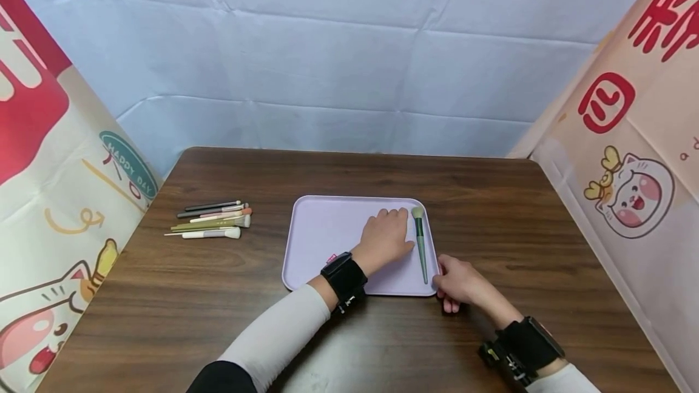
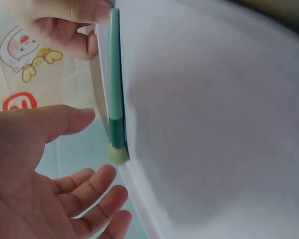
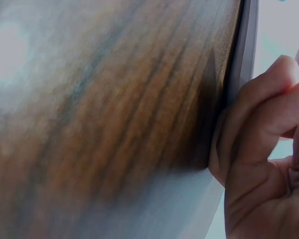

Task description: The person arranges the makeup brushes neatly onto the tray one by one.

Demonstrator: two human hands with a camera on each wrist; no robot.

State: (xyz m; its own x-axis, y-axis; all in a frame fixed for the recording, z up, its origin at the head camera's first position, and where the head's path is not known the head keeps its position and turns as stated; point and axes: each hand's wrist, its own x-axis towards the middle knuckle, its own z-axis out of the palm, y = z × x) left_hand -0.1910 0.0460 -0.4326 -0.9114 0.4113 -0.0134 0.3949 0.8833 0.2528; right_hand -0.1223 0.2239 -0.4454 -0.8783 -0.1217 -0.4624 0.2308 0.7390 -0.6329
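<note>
A pale lilac rectangular tray [image 1: 327,229] lies on the table. Along its right side rests a green makeup brush [image 1: 420,244], its pale bristles toward the far edge. Over the tray, just left of the brush, my left hand [image 1: 384,238] is spread; in the left wrist view its thumb and fingers stand apart from the brush [image 2: 116,89]. At the near right corner my right hand [image 1: 459,284] grips the tray rim, thumb near the handle's tip and the other fingers curled outside. The right wrist view shows these curled fingers [image 3: 254,119] against the tray's edge.
Several makeup brushes [image 1: 213,223] lie side by side at the left of the brown wood-grain table [image 1: 218,296]. A light blue cloth [image 1: 327,65] hangs behind. Printed sheets flank the table on the left [image 1: 71,211] and right [image 1: 628,247].
</note>
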